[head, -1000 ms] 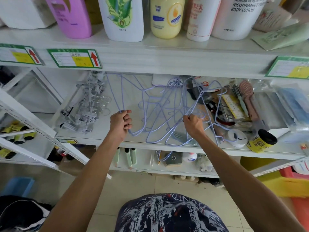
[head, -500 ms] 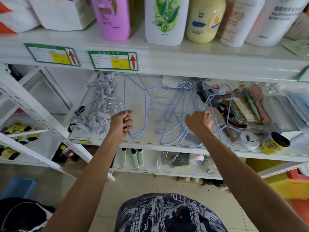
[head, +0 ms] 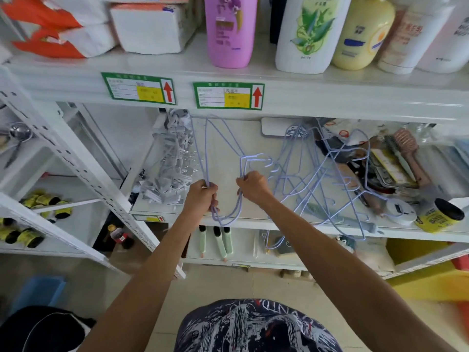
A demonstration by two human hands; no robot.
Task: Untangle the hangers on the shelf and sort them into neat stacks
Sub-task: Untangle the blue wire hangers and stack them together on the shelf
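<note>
At the far left of the middle shelf (head: 228, 138) lies a heap of grey clip hangers (head: 172, 168), apart from the work. Just beside it the left hand (head: 203, 196) is fisted round a gathered bundle of lavender wire hangers (head: 205, 174). How many wires it holds I cannot tell. Next, the right hand (head: 253, 186) pinches 1 loose hanger (head: 253, 156) just below its hook, close to the left hand. Further right sprawls the remaining tangle (head: 312, 174), its wires crossing over a comb (head: 337, 215) and reaching a hairbrush (head: 408, 151) and a yellow-labelled jar (head: 441, 214) near the shelf's front edge.

The chief risk, as I judge it, is a snag. If the pinched hanger is pulled left while a wire is hooked into the tangle, the whole heap may drag, sweeping the comb or the jar off the front lip. A hard tug could also bend the thin wire. Some loops at the right already overhang the edge and could slip down to the shelf below.

The gripped bundle's long axis runs front to back, from the fist at the shelf's front toward the rear under the upper shelf, with a rounded end hanging over the lip toward the person. The pinched hanger's hook appears to curl rightward, toward the tangle.
</note>
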